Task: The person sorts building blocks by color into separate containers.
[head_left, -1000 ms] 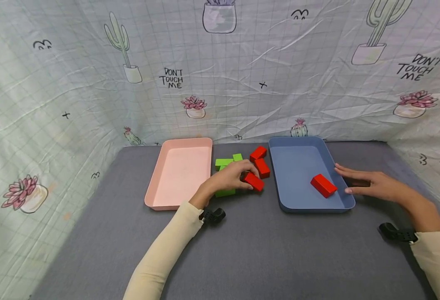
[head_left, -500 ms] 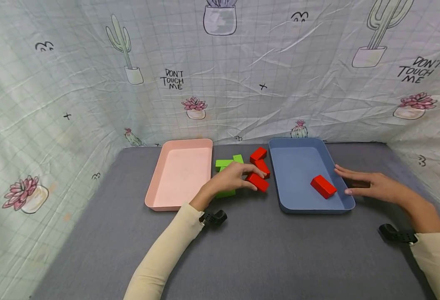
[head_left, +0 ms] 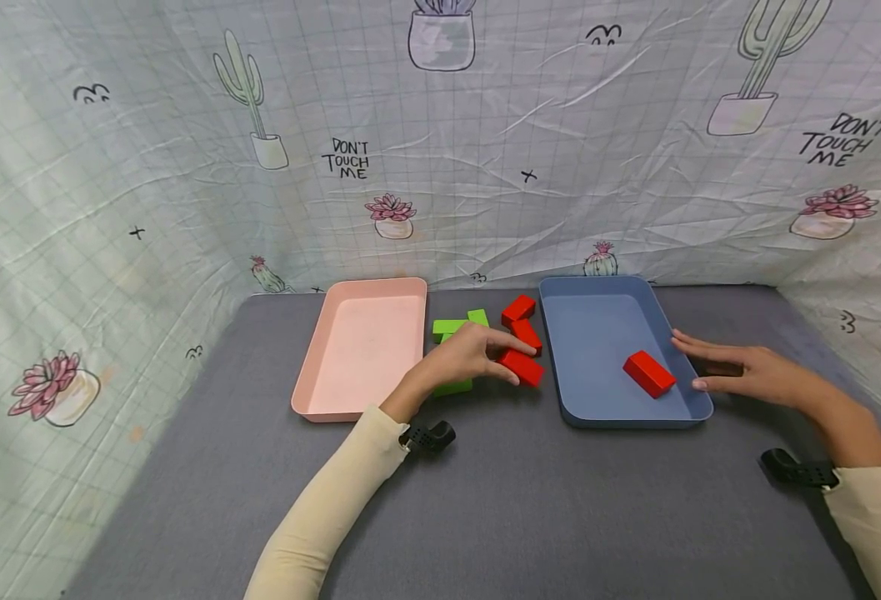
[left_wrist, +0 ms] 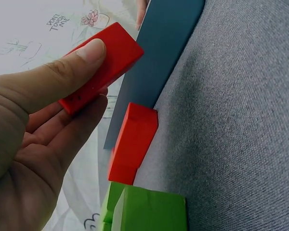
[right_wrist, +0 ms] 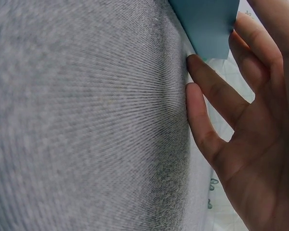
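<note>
Pinched between the thumb and fingers of my left hand (head_left: 461, 354) is a red block (head_left: 524, 368). The left wrist view shows this block raised clear of the table, with the thumb (left_wrist: 89, 55) across its face. Two other red blocks (head_left: 526, 335) lie just beyond it, left of the blue tray (head_left: 590, 333). Inside that tray rests one more red block (head_left: 648, 374). Several green blocks (head_left: 449, 327) sit partly hidden behind my left hand. My right hand (head_left: 758, 372), fingers extended, touches the outside of the tray's right wall.
A pink tray (head_left: 368, 350) stands to the left of the green blocks, with nothing visible in it. Grey cloth (head_left: 530, 500) covers the table. A printed curtain (head_left: 485, 125) hangs right behind the trays.
My left hand has shifted slightly right toward the blue tray, carrying the red block with it. The right hand and the trays have stayed in place.
</note>
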Tool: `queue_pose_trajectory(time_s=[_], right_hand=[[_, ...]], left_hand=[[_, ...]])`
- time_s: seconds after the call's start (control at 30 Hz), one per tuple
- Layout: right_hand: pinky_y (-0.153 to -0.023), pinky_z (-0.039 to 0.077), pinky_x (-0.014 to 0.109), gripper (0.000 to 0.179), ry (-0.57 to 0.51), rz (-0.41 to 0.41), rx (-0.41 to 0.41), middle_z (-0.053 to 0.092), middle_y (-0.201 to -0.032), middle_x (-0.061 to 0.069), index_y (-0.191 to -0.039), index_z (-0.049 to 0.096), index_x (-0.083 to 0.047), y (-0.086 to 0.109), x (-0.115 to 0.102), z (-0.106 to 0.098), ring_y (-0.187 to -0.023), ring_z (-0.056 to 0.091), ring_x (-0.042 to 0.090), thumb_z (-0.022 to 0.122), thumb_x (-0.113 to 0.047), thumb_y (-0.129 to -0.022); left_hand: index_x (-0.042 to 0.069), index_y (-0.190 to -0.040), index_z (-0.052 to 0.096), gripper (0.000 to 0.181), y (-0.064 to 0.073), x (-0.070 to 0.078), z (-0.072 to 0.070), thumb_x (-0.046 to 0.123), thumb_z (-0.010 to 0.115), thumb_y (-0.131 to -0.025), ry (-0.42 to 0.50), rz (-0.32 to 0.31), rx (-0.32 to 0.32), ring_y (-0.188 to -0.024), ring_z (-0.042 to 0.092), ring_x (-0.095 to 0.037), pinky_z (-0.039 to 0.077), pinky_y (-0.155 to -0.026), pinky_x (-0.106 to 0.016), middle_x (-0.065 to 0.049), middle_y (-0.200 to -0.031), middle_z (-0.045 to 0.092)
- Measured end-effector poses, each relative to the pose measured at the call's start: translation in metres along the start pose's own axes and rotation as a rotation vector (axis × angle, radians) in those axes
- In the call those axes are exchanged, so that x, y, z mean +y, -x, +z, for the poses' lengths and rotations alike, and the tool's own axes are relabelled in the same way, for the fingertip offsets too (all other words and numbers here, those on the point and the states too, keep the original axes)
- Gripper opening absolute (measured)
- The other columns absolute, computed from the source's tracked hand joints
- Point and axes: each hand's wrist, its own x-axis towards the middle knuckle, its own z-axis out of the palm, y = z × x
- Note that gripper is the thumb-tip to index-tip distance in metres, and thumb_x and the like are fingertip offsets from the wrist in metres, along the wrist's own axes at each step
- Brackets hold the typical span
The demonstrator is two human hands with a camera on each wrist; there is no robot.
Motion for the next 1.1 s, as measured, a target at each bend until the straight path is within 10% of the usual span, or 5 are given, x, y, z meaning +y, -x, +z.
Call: queue_pose_trajectory(time_s=[0.87, 1.1], right_hand=[[-0.101, 0.027, 0.079, 0.071, 0.002, -0.014, 0.015, 0.023, -0.144, -0.046, -0.157, 0.042, -0.025, -0.0002, 0.0003, 0.0032, -0.118, 0.018, -0.033, 0.074, -0.033, -0.094], [-0.101, 0.027, 0.079, 0.071, 0.024, 0.019, 0.008, 0.021, -0.142, -0.048, -0.158, 0.041, -0.027, 0.0009, 0.0010, 0.0030, -0.145, 0.024, 0.000, 0.072, -0.037, -0.095]], left_hand=[[0.012, -0.113, 0.079, 0.036, -0.0023, 0.0060, 0.0040, 0.009, 0.089, -0.078, -0.005, -0.030, 0.115, -0.084, 0.063, -0.009, 0.052, -0.070, -0.018, -0.003, -0.106, 0.077], [0.014, -0.112, 0.080, 0.036, -0.0040, 0.0066, 0.0069, 0.012, 0.090, -0.077, 0.052, 0.001, 0.178, -0.081, 0.065, -0.005, 0.055, -0.068, -0.020, -0.001, -0.104, 0.077]])
